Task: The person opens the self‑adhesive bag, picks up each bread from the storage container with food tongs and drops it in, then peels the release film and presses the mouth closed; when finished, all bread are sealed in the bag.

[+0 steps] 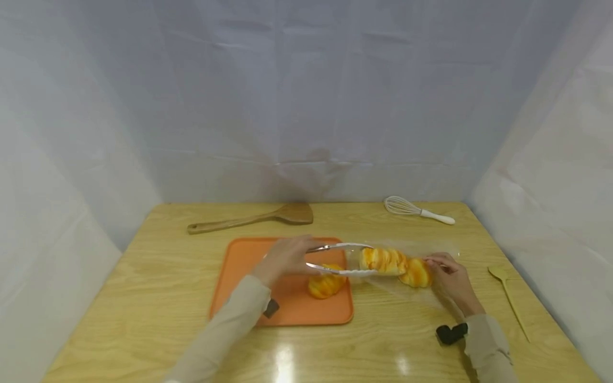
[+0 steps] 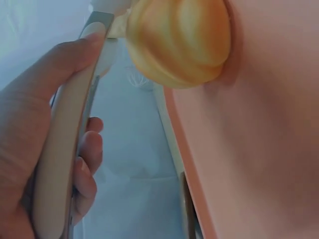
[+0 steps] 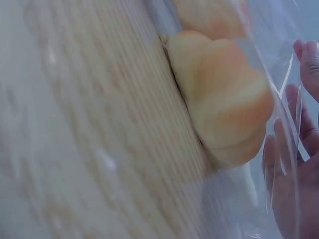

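My left hand (image 1: 284,260) grips the tongs (image 2: 65,154) by their pale handles. Their jaws reach right, around a long ridged bread roll (image 1: 383,260). A rounder bread roll (image 1: 415,274) lies just right of it, inside a clear plastic bag (image 3: 279,50) on the table. At the bag's right side, my right hand (image 1: 450,276) pinches the film, and its fingers show through the plastic in the right wrist view. Under the tongs, another bread roll (image 1: 325,286) sits on the orange tray (image 1: 239,260).
A wooden turner (image 1: 294,214) lies behind the tray, and a white whisk (image 1: 436,216) at the back right. Along the right edge of the wooden table (image 1: 143,298) rests a yellowish spoon (image 1: 512,303). White sheeting (image 1: 306,106) stands around the back and sides.
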Demonstrator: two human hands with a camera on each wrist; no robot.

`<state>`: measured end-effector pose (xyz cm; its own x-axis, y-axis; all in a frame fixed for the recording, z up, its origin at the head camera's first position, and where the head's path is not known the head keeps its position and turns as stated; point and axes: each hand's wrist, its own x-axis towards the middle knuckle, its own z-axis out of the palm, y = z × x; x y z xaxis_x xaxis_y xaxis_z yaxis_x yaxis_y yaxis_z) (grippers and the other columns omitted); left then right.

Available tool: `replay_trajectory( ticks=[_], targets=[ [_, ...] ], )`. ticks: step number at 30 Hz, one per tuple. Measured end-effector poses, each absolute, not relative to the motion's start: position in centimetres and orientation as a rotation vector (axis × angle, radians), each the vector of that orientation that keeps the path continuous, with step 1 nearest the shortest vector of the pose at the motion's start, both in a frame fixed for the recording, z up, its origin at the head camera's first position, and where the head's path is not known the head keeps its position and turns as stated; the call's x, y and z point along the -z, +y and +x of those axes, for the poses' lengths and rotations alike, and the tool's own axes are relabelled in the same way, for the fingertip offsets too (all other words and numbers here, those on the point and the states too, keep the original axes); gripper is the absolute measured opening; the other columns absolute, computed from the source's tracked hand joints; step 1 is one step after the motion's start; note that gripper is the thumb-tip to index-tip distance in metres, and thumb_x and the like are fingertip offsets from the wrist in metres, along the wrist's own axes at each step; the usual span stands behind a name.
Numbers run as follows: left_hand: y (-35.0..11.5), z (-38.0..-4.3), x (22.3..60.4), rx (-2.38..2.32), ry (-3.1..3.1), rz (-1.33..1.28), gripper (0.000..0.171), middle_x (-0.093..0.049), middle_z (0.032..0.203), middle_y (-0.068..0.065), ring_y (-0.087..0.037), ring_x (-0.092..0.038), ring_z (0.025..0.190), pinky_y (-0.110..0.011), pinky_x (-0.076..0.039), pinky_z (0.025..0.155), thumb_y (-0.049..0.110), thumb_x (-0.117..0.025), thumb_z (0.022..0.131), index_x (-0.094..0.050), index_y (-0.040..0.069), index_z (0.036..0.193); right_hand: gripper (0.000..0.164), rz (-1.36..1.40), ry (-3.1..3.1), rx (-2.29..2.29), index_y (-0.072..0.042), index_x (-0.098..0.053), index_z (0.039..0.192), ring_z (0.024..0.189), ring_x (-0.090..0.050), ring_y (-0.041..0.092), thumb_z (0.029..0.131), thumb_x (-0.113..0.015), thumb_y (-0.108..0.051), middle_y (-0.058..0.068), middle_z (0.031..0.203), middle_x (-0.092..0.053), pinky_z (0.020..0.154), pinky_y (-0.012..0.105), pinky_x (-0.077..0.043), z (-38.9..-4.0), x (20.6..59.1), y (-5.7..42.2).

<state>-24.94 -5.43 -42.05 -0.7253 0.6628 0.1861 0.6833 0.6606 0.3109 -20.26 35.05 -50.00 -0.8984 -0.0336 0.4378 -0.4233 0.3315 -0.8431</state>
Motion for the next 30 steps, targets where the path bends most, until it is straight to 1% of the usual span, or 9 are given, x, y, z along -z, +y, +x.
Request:
replay_trajectory(
  ticks=[4,6,11,13,20,23,25,27,30],
  targets=[
    [-5.5,-25.0,42.7,0.560,-2.770,-1.153,0.070,-0.068,0.108,-0.001,-0.014,-0.059,0.079,-0.029,-0.050,0.066,0.053,-0.076,0.077,-0.053,0.034,0.140,0.024,0.416,-2.276,-1.578,0.016,-0.063,0.109,0.097,-0.055,-0.004,0.099,-0.052,-0.003,-0.023,0.104,-0.060,0.079,0.008,-0.046,-20.2,50.1,35.0],
    [-5.7,-24.9,43.0,0.617,-2.784,-1.126,0.068,-0.067,0.110,-0.002,-0.016,-0.061,0.082,-0.031,-0.051,0.069,0.051,-0.076,0.077,-0.055,0.033,0.139,0.024,0.408,-2.281,-1.590,0.016,-0.062,0.110,0.098,-0.055,-0.004,0.099,-0.052,-0.002,-0.022,0.105,-0.060,0.080,0.008,-0.046,-20.1,50.0,34.9],
    [-6.1,-25.1,43.5,0.789,-2.862,-1.030,0.065,-0.066,0.120,-0.002,-0.023,-0.065,0.096,-0.041,-0.054,0.080,0.049,-0.078,0.078,-0.056,0.033,0.137,0.025,0.400,-2.287,-1.647,0.017,-0.060,0.114,0.104,-0.053,-0.006,0.100,-0.050,-0.001,-0.018,0.109,-0.059,0.085,0.005,-0.046,-20.0,49.5,34.6],
    [-6.0,-25.3,43.7,0.773,-2.899,-1.003,0.067,-0.065,0.123,-0.002,-0.024,-0.064,0.099,-0.042,-0.054,0.081,0.051,-0.077,0.078,-0.055,0.034,0.138,0.026,0.400,-2.289,-1.655,0.017,-0.060,0.114,0.105,-0.053,-0.006,0.100,-0.050,-0.002,-0.017,0.110,-0.059,0.086,0.005,-0.046,-20.1,49.5,34.6],
    [-5.8,-25.4,43.9,0.744,-3.003,-0.884,0.077,-0.055,0.141,-0.008,-0.029,-0.056,0.125,-0.050,-0.048,0.100,0.055,-0.078,0.074,-0.054,0.024,0.141,0.020,0.419,-2.275,-1.637,0.015,-0.063,0.109,0.101,-0.054,-0.006,0.098,-0.051,0.003,-0.022,0.106,-0.060,0.081,0.008,-0.046,-20.3,49.9,34.5],
    [-5.8,-25.3,43.6,0.793,-3.009,-0.845,0.077,-0.056,0.141,-0.008,-0.030,-0.054,0.127,-0.049,-0.047,0.102,0.054,-0.080,0.073,-0.056,0.023,0.139,0.020,0.433,-2.240,-1.664,0.013,-0.065,0.108,0.102,-0.054,-0.006,0.098,-0.051,0.004,-0.021,0.106,-0.061,0.083,0.007,-0.046,-20.3,49.9,34.5],
    [-5.8,-25.3,43.4,0.794,-3.019,-0.837,0.077,-0.060,0.135,-0.007,-0.028,-0.058,0.119,-0.047,-0.049,0.097,0.055,-0.080,0.072,-0.057,0.024,0.138,0.020,0.435,-2.225,-1.675,0.011,-0.066,0.109,0.103,-0.054,-0.005,0.098,-0.051,0.004,-0.020,0.106,-0.061,0.083,0.007,-0.046,-20.3,49.9,34.6],
    [-5.7,-25.4,43.3,0.798,-3.039,-0.842,0.076,-0.063,0.124,-0.006,-0.023,-0.061,0.103,-0.043,-0.052,0.086,0.055,-0.080,0.072,-0.057,0.027,0.138,0.020,0.431,-2.211,-1.695,0.010,-0.066,0.109,0.102,-0.054,-0.004,0.098,-0.051,0.004,-0.019,0.106,-0.062,0.084,0.007,-0.046,-20.3,49.9,34.7],
    [-5.6,-25.6,43.1,0.844,-3.075,-0.846,0.073,-0.063,0.098,-0.005,-0.016,-0.051,0.071,-0.034,-0.046,0.066,0.054,-0.081,0.072,-0.057,0.031,0.137,0.020,0.432,-2.211,-1.707,0.011,-0.066,0.109,0.102,-0.055,-0.004,0.098,-0.051,0.004,-0.019,0.106,-0.063,0.084,0.007,-0.046,-20.2,49.9,34.8]
  ],
)
